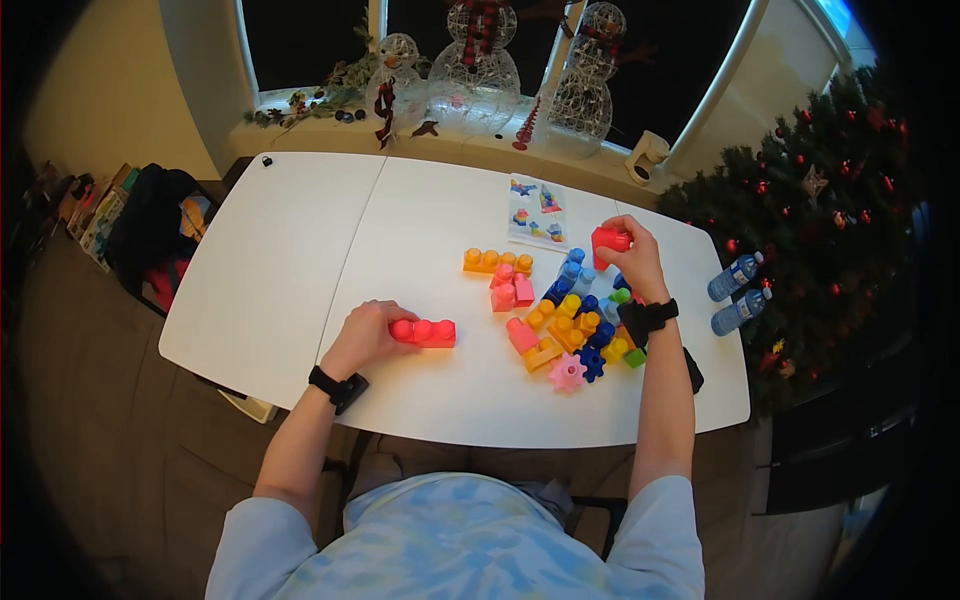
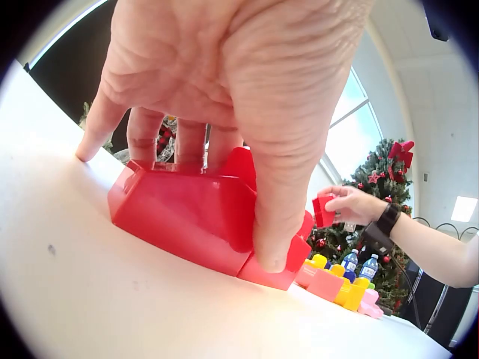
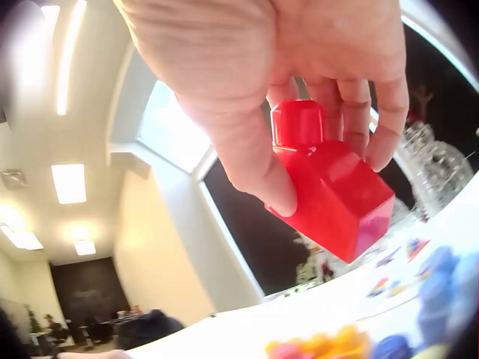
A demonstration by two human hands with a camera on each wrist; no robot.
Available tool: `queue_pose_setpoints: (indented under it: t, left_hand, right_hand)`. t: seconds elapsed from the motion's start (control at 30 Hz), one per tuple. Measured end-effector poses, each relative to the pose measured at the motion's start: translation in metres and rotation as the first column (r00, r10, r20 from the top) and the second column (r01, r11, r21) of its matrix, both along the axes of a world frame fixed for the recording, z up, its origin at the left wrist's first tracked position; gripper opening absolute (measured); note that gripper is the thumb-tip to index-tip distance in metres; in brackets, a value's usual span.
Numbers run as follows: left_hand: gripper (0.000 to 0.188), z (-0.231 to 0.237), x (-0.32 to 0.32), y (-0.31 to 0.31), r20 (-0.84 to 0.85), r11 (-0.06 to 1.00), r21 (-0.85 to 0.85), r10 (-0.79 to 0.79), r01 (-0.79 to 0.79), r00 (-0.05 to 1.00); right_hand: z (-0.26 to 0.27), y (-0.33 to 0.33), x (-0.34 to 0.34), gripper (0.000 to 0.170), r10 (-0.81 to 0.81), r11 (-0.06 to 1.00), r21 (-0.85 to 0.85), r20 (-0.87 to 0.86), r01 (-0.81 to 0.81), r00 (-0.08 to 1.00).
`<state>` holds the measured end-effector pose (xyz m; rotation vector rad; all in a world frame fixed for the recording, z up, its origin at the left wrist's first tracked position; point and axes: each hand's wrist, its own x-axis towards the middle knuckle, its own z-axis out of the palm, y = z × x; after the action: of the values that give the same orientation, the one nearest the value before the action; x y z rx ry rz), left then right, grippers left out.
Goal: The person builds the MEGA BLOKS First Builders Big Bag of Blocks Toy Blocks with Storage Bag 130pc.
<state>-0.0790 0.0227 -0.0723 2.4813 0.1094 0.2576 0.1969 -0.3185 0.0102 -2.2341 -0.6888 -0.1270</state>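
Note:
My left hand (image 1: 365,335) grips a row of red building blocks (image 1: 432,334) on the white table, left of the pile. In the left wrist view, the thumb presses the near side of these red blocks (image 2: 179,213), where a seam shows between two pieces, and the other fingers reach over the far side. Beyond the pile, my right hand (image 1: 640,262) pinches a single red building block (image 1: 608,240). Seen from the right wrist, this red block (image 3: 340,194) has slanted sides and a round stud, and it hangs above the table between thumb and fingers.
A mixed pile of yellow, blue, green and pink blocks (image 1: 568,322) covers the table's right middle, with a pink gear (image 1: 567,373) at its front. Behind lies a picture sheet (image 1: 537,210). Two water bottles (image 1: 738,277) stand by the right edge, near a decorated tree (image 1: 800,220).

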Motion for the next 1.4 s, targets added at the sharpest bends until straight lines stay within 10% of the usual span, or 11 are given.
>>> queue_pose_setpoints:
  t: [0.03, 0.27, 1.4]
  left_hand:
    - [0.037, -0.001, 0.000, 0.000, 0.055, 1.000, 0.014, -0.025, 0.024, 0.998]
    - [0.037, 0.000, 0.001, -0.003, -0.016, 1.000, 0.019, -0.001, 0.001, 1.000]
    - [0.034, -0.009, 0.001, -0.012, -0.039, 0.997, 0.032, -0.065, 0.066, 0.997]
  right_hand:
    - [0.010, 0.010, -0.019, 0.048, 0.120, 0.981, 0.159, -0.024, -0.114, 0.993]
    - [-0.026, 0.087, -0.153, 0.058, 0.512, 0.834, -0.257, 0.032, -0.488, 0.858]
    - [-0.095, 0.114, -0.169, 0.058, 0.520, 0.820, -0.223, -0.090, -0.527, 0.849]
